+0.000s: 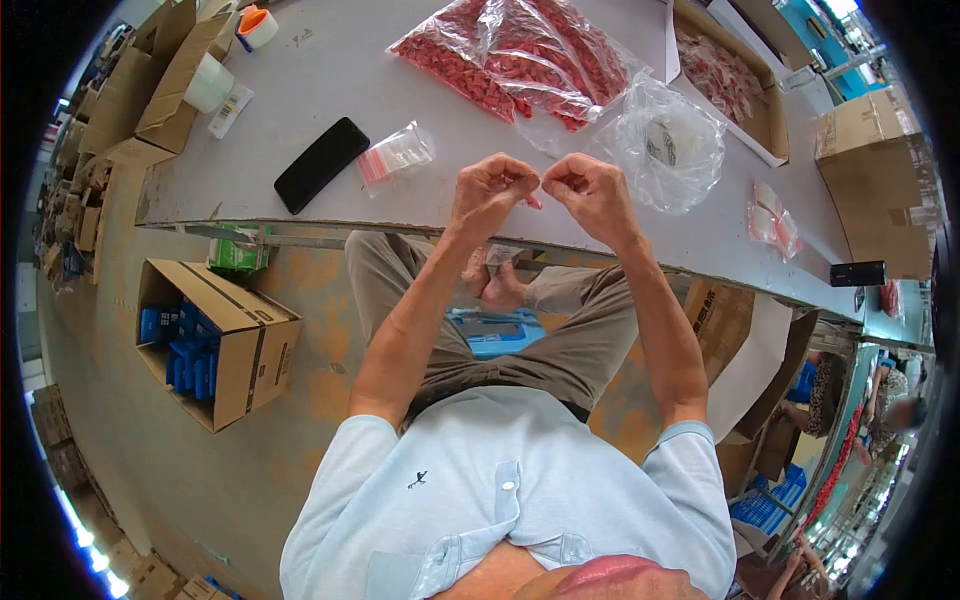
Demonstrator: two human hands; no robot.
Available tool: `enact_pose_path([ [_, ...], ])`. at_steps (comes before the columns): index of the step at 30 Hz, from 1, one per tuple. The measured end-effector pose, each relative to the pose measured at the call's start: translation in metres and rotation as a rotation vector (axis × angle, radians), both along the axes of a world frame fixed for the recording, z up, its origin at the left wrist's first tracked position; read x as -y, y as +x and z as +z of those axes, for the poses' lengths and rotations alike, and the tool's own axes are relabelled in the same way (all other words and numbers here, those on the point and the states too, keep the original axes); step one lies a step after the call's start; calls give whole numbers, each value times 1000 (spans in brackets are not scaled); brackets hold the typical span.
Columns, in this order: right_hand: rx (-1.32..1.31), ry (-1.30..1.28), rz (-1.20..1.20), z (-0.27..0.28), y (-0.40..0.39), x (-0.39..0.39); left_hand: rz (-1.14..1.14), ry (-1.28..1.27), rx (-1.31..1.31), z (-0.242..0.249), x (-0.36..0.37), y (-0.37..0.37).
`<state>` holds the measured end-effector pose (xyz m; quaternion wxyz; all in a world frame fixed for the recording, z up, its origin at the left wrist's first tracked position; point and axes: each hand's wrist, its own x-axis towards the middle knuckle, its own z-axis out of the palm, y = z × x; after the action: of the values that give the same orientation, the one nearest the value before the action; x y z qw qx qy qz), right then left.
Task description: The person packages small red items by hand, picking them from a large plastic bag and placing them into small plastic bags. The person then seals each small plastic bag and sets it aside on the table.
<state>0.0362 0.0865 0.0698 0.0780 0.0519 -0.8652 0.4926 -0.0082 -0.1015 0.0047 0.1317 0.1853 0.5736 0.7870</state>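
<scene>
Over the table's front edge, my left hand (487, 194) and my right hand (592, 196) are raised close together with fingertips nearly meeting. Both are closed in a pinch. A small red piece (534, 202) shows just below the left fingertips; its exact kind is too small to make out. Whatever the right fingers hold is hidden. Beyond the hands lies a large clear bag of red pieces (500, 60). A crumpled clear plastic bag (665, 145) lies just past my right hand. Left of my left hand is a small clear packet (396, 158) with red and white contents.
A black phone (321, 165) and an orange tape roll (257, 28) lie on the table's left. At the right are an open carton (720, 85) of small packets, several loose packets (773, 220) and a cardboard box (875, 180). A carton of blue boxes (220, 345) stands on the floor.
</scene>
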Motion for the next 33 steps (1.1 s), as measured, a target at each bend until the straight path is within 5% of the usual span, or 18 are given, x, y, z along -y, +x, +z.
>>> enact_pose_path([
  [18,41,-36,10,-4,2,-6,53,15,-21,3,2,-1],
  [29,34,82,72,-5,-3,3,90,-183,-198,4,3,0],
  [33,90,-59,6,-10,2,-9,97,-132,-119,2,4,-1],
])
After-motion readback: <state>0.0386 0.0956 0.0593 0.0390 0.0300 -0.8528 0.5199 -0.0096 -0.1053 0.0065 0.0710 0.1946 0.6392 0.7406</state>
